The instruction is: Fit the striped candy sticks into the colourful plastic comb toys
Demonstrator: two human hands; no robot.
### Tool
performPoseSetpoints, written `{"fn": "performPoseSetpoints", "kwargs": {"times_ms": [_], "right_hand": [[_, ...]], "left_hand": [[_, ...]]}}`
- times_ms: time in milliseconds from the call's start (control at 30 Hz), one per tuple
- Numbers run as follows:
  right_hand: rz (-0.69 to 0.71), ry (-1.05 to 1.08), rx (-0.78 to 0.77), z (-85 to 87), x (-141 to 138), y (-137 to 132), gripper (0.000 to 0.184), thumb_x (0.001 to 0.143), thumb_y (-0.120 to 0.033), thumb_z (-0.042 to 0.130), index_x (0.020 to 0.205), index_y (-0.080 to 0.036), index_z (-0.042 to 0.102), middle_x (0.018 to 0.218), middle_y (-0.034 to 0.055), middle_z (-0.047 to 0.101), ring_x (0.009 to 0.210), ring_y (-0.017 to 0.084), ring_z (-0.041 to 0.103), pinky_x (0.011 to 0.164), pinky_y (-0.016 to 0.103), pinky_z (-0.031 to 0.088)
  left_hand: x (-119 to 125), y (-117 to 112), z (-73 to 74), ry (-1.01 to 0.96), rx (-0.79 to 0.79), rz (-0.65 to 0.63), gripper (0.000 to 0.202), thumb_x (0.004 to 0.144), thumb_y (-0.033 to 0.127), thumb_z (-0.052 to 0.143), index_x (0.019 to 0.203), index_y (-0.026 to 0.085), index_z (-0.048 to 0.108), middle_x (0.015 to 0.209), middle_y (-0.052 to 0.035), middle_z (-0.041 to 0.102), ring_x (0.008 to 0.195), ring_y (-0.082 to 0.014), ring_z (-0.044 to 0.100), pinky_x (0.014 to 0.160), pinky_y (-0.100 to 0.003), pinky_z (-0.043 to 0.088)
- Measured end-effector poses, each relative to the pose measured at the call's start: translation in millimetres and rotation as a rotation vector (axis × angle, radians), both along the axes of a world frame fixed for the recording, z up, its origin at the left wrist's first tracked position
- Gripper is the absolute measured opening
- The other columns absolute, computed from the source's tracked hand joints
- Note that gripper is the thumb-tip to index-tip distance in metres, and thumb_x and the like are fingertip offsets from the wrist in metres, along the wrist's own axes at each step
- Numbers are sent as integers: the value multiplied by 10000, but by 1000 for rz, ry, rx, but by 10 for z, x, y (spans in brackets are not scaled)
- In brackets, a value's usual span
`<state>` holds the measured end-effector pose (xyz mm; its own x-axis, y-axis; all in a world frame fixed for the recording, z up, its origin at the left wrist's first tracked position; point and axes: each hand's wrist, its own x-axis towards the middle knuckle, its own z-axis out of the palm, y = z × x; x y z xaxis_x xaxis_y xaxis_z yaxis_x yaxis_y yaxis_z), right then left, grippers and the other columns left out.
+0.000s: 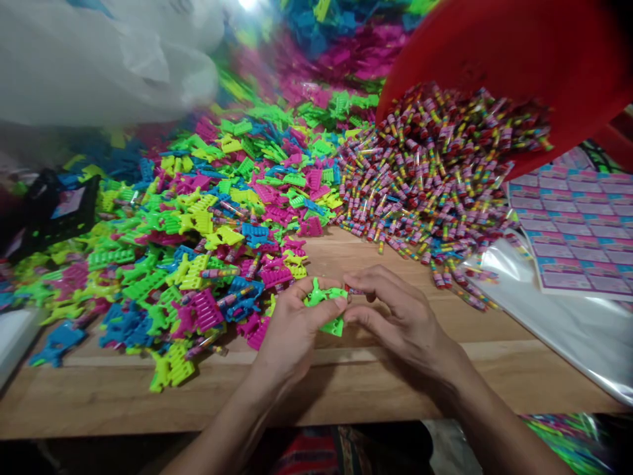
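My left hand (297, 323) is closed on a bright green plastic toy (332, 326), held just above the wooden table. The thumb lies across the toy's front. Beside it, my right hand (395, 307) is pinched at the toy's right end, around a small candy tube (352, 289) whose reddish end shows between the fingertips. Most of that tube is hidden, and I cannot tell whether it sits inside the toy. To the left spreads a heap of similar plastic toys (208, 310) in green, yellow, pink and blue, some with candy tubes in or among them.
A red tub (544, 59) lies tipped at the back right, with a pile of candy tubes (420, 178) spilling out. Printed label sheets (573, 231) rest on clear plastic (544, 330) at right. A white bag (99, 66) and a black crate (54, 211) stand left.
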<state>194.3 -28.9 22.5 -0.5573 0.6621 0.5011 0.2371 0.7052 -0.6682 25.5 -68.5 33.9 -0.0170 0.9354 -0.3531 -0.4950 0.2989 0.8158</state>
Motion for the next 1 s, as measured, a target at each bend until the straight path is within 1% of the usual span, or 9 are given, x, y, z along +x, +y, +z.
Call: {"fn": "performPoseSetpoints", "kwargs": {"times_ms": [133,233,333,400,500,567,667,800,1000], "right_hand": [[-6,-23,57,-40,-31,-51,299,955,-102,607,1241,-189,604,986,68,628,941,194,587,800,319,496],[-23,2,6,-41,-43,-67,319,970,-87,570,1262,-208,612,989,60,628,939,183,587,786,302,490],[-71,47,-95,-1,-19,-45,322,981,-103,560,1255,-252,640,1012,42,643,948,172,602,794,293,486],[-119,67,-165,39,7,-36,299,986,-126,564,1227,-274,662,1009,27,650,948,165,611,802,287,484],[-153,76,-227,91,27,-79,296,983,-157,585,1237,-288,661,1021,13,658,937,154,620,800,273,487],[-115,45,-239,112,22,-140,339,984,-153,580,1288,-294,636,1043,15,662,940,152,623,799,268,492],[-47,-1,-214,122,-3,-228,413,984,-120,561,1357,-295,595,1060,29,658,961,157,622,810,271,501],[-51,18,-159,109,-32,-280,456,969,-85,565,1375,-292,588,1090,47,660,987,168,627,833,281,518],[-60,49,-135,42,-51,-297,435,947,-69,588,1322,-286,627,1087,55,685,997,186,649,828,302,543]], "left_hand": [[22,15,-8,76,0,67,267,630,212,829,841,121,692,758,-17,684,656,-106,578,599,-206,457],[39,21,-30,121,44,78,228,673,211,809,851,125,696,766,-12,678,669,-101,574,622,-207,456],[49,21,-32,69,74,23,271,709,239,817,930,141,694,796,-7,670,720,-109,591,676,-219,467],[55,25,-18,5,75,4,299,710,255,832,951,152,687,819,-4,666,758,-115,603,709,-226,473],[65,45,8,-91,40,56,338,667,264,867,925,153,680,861,-12,681,766,-110,607,727,-224,476],[73,63,16,-118,12,122,371,641,273,884,919,153,669,866,-10,681,747,-105,602,720,-226,476],[82,80,16,-72,5,187,392,649,293,878,941,156,655,831,3,659,721,-102,588,701,-225,469],[85,79,34,-40,-1,201,403,665,305,864,964,155,638,800,15,632,687,-93,571,673,-220,462],[82,72,71,-39,-40,193,437,672,355,855,979,167,607,788,19,616,628,-95,543,532,-205,386]]}}
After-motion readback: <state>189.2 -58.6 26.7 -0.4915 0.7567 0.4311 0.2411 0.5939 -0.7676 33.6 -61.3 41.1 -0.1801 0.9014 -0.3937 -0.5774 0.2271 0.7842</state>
